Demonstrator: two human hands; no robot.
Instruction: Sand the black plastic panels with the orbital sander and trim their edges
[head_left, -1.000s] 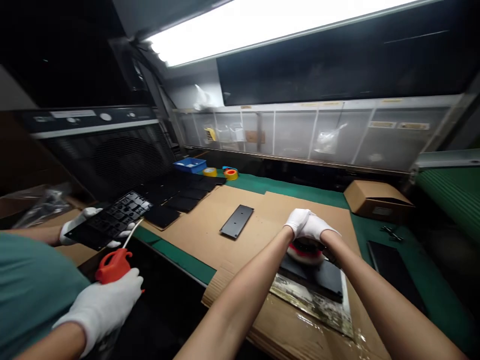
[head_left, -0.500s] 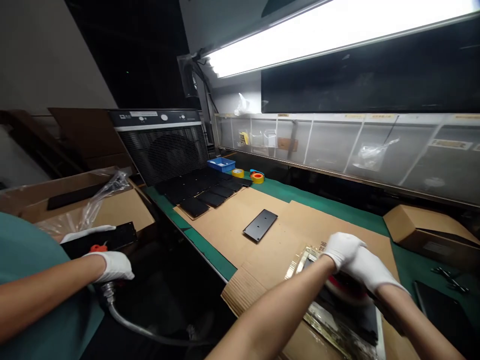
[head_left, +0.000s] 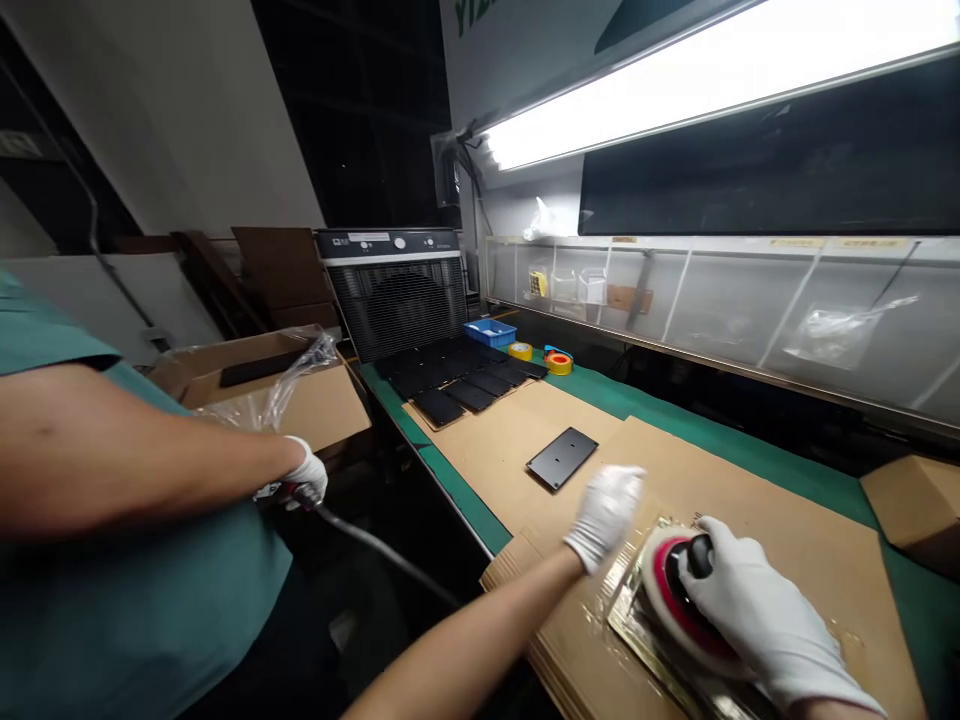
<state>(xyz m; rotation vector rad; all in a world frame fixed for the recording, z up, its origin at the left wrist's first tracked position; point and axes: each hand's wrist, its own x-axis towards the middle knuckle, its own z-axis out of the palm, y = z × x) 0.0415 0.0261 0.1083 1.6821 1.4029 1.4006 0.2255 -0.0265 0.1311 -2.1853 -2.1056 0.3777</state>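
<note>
My right hand [head_left: 769,610], in a white glove, grips a polisher [head_left: 686,600] by its black knob. The polisher has a red ring and a pale round pad. Its pad tilts over a worn, tape-covered frame [head_left: 630,620] on the cardboard; whatever lies under the pad is hidden. My left hand [head_left: 607,510], also gloved and slightly blurred, is off the polisher with fingers stretched forward, holding nothing. Just beyond it lies a black rectangular panel [head_left: 562,458] with small holes, flat on the cardboard [head_left: 487,470].
At the left a co-worker's gloved hand [head_left: 307,475] holds a hose-fed tool. Rows of black panels [head_left: 457,375] lie before a fan unit [head_left: 397,290]. A blue tray [head_left: 491,332] and yellow tape rolls [head_left: 557,362] stand behind. A carton [head_left: 915,505] sits at the right.
My left hand has left the polisher and moved left toward the black panel. The polisher is now tilted up in my right hand. The view has swung left; the co-worker has turned.
</note>
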